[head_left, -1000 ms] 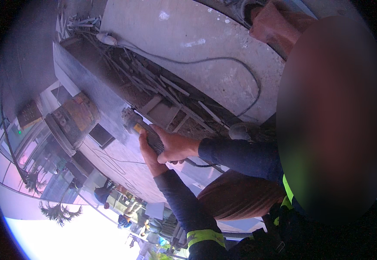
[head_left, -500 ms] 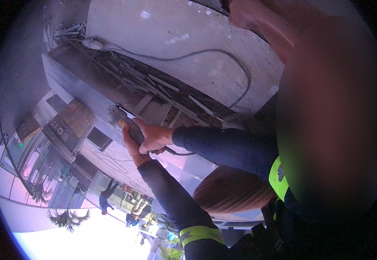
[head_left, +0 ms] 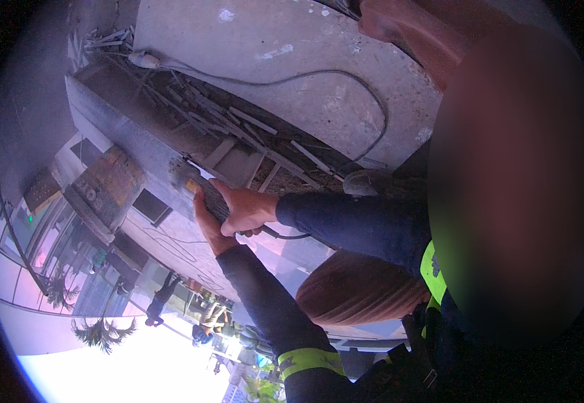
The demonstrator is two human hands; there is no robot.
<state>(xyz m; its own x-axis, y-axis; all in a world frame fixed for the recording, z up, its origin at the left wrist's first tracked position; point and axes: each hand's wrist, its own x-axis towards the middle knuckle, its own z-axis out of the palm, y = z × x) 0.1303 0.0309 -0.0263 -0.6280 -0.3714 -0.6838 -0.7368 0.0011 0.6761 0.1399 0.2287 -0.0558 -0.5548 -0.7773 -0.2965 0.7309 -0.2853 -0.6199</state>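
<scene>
My left hand (head_left: 208,221) and my right hand (head_left: 245,211) are wrapped round a grey, dusty power tool (head_left: 205,191), apparently a grinder, with a yellow patch and a dark cord. Its head (head_left: 181,173) is at the edge of a pale, dusty slab (head_left: 107,114), where contact cannot be told. My left forearm rises from the lower edge and my right comes in from the right, both in dark sleeves with bright reflective bands. A brown ribbed shape (head_left: 352,289), perhaps a clothed leg, lies below my right forearm.
A pale board (head_left: 278,40) carries a looped cable (head_left: 332,74). Loose strips (head_left: 252,121) lie in a dark gap beside it. A worn block (head_left: 107,188) sits at left. Distant people (head_left: 161,299) stand near a building and palm. A blurred oval hides the right side.
Over the last second both hands and the tool have shifted up and left in the picture, along with much of the surroundings. They differ only slightly from half a second ago.
</scene>
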